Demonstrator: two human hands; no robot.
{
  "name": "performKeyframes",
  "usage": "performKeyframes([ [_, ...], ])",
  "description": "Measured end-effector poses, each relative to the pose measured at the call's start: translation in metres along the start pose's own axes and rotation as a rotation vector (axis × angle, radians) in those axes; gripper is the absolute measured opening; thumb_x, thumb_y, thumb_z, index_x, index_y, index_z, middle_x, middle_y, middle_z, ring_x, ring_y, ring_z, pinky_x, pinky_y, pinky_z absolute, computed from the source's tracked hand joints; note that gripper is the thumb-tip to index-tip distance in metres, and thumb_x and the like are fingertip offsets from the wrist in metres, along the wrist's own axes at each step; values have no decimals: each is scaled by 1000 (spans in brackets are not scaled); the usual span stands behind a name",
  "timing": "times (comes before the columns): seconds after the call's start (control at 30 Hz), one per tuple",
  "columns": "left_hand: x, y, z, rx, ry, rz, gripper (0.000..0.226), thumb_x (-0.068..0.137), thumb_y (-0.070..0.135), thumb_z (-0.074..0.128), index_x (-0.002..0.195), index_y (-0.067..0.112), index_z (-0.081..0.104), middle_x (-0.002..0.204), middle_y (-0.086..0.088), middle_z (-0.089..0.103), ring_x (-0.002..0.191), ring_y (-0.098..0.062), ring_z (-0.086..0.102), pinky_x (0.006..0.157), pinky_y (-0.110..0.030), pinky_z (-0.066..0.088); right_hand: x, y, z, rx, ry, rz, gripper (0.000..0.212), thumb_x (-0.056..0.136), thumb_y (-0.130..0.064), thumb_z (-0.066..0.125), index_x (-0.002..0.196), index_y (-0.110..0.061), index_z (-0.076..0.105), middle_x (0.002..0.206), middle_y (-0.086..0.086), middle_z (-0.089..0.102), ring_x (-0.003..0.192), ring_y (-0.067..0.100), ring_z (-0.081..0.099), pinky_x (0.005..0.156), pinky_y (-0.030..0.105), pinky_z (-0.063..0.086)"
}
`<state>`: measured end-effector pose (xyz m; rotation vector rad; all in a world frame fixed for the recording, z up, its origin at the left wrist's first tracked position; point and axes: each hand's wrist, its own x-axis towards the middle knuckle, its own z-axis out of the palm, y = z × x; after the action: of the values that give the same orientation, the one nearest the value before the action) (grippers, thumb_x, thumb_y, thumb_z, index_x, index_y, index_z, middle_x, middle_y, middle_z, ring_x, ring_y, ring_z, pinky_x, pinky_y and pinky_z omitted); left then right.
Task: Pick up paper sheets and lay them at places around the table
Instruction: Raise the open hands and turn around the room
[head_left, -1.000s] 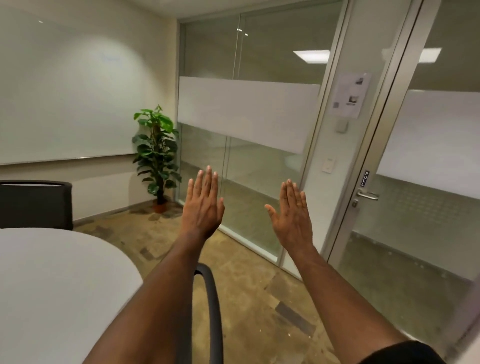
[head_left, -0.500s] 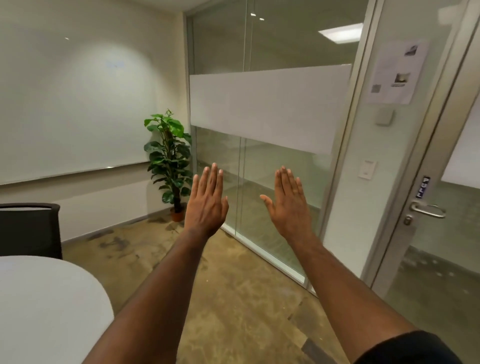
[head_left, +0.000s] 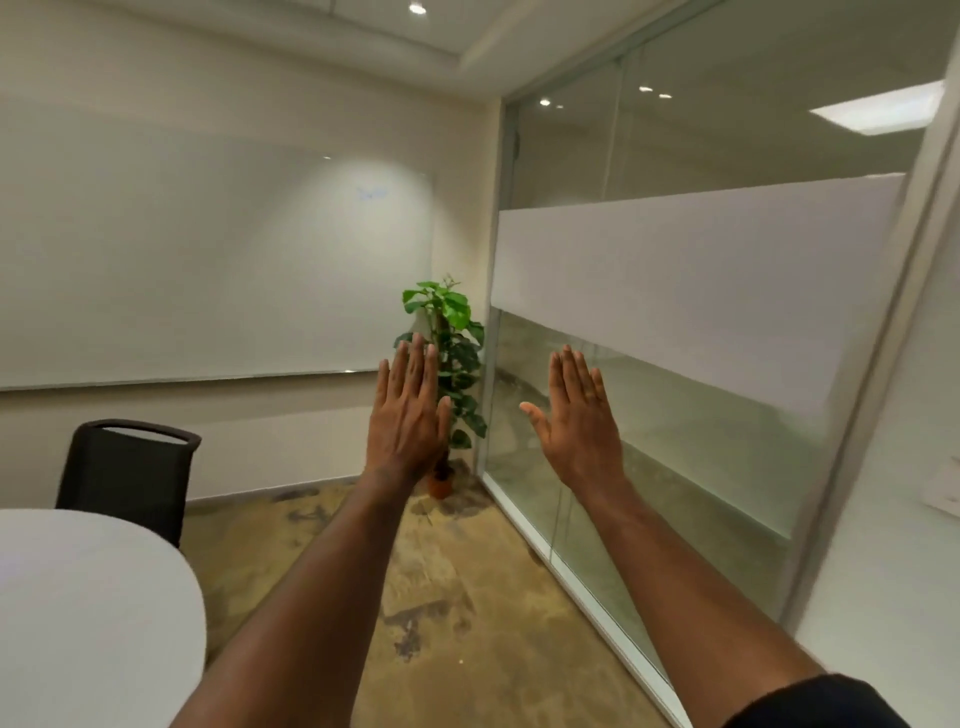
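My left hand (head_left: 408, 415) is raised in front of me at mid frame, flat, fingers straight and pointing up, holding nothing. My right hand (head_left: 579, 418) is raised beside it to the right, also flat and empty, thumb spread out. Both arms stretch forward over the floor. The white round table (head_left: 93, 613) fills the lower left corner, left of my left arm. No paper sheets are in view.
A black chair (head_left: 127, 475) stands behind the table by the wall. A potted plant (head_left: 449, 374) sits in the far corner. A glass partition (head_left: 675, 322) with a frosted band runs along the right. A whiteboard (head_left: 208, 260) covers the left wall.
The view has swung left: the door and its handle have left the frame, the plant now sits behind my hands. Both hands stay raised, flat and empty.
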<state>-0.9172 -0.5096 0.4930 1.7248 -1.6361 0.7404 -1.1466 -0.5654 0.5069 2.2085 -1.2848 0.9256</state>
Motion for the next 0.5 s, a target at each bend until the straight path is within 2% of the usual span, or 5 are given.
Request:
performKeyframes([
  [0.1, 34, -31, 31, 62, 22, -29, 69, 102, 40, 23, 159, 8, 1, 168, -16, -6, 156, -31, -5, 127, -52, 10, 50, -2, 44, 15, 26, -53, 83, 99, -61, 16, 158, -4, 11, 167, 16, 11, 155, 28, 9, 127, 45, 13],
  [0.27, 92, -114, 92, 159, 31, -111, 69, 99, 39, 15, 158, 7, 1, 168, -16, -5, 156, -31, -5, 127, -52, 10, 148, -22, 128, 65, 86, -119, 80, 101, -59, 23, 158, -4, 11, 167, 15, 11, 155, 26, 8, 125, 47, 18],
  [0.43, 169, -209, 136, 217, 89, -166, 68, 102, 33, 34, 158, 4, 6, 168, -17, 1, 155, -33, 2, 126, -53, 12, 256, -57, 206, 135, 154, -140, 79, 101, -59, 23, 158, -6, 9, 167, 13, 8, 156, 25, 6, 127, 44, 12],
  [0.5, 201, -239, 149, 251, 102, -169, 68, 103, 31, 36, 158, 3, 8, 167, -19, 3, 155, -34, 3, 126, -54, 13, 298, -72, 236, 191, 166, -135, 78, 102, -57, 27, 159, -7, 8, 168, 12, 7, 156, 24, 4, 127, 43, 10],
])
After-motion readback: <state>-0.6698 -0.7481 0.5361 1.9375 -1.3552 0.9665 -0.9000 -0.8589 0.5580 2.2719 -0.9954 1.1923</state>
